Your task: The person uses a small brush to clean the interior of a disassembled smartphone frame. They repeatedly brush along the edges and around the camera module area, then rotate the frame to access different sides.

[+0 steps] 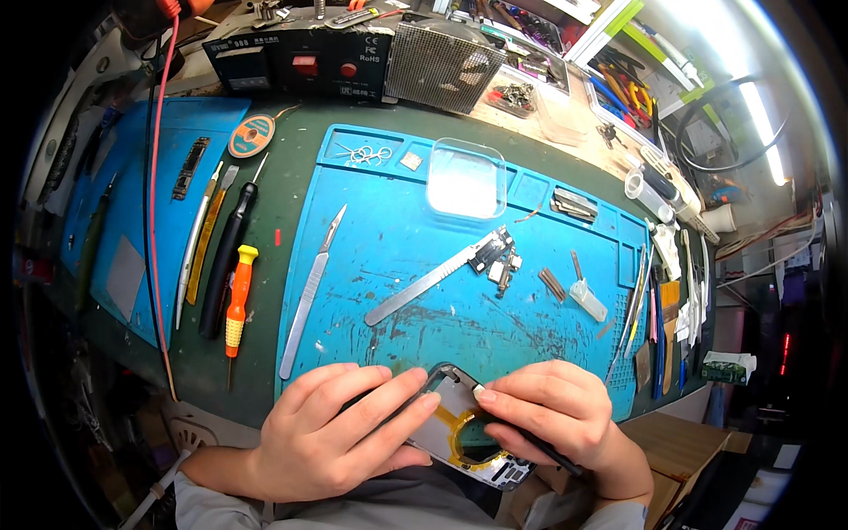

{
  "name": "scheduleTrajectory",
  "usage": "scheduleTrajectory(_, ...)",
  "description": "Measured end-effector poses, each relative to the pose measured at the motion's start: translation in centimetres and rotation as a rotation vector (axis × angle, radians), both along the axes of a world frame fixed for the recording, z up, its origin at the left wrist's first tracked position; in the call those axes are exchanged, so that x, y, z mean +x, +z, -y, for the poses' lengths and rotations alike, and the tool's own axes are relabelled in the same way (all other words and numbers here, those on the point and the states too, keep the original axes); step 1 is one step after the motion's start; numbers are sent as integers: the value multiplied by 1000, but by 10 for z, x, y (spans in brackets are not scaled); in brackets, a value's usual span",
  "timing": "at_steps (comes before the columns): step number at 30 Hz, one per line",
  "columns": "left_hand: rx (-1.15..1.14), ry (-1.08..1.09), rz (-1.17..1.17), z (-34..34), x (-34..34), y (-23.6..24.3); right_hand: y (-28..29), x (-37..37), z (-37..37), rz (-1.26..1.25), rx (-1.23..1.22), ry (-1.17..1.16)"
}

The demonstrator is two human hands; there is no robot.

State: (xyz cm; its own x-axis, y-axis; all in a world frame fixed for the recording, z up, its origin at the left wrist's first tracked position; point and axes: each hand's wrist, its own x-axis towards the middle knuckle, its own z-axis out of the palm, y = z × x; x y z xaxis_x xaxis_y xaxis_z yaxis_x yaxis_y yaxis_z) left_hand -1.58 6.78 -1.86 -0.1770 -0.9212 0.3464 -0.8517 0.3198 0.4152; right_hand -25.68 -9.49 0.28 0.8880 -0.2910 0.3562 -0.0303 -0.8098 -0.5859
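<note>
Close to my body, my left hand (pixel 349 433) is closed round the left side of a phone's housing (pixel 455 405). The housing is tilted, with a dark rim, a grey inner face and yellow film round a circular opening. At its upper right edge, the fingers of my right hand (pixel 556 411) are pinched together. A slim black tool (pixel 555 453) runs under that hand, its end poking out at the lower right; its kind I cannot make out. Beyond my hands, a silver scalpel handle (pixel 424 287) lies against small phone parts (pixel 499 256) on the blue mat (pixel 371 238).
Left of the mat's middle lies a scalpel (pixel 314 296). Further left are an orange screwdriver (pixel 238 300), a black screwdriver (pixel 231 252) and a solder wire spool (pixel 252 135). A transparent box (pixel 465 181) stands at the back. Tweezers and brushes (pixel 669 331) line the right.
</note>
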Motion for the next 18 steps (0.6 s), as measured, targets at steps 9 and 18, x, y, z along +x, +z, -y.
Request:
scheduleTrajectory(9,1,0,27,0,0,0,0,0,4,-3,-17,17)
scheduleTrajectory(18,-2,-3,41,0,0,0,-1,1,6,1,34,28)
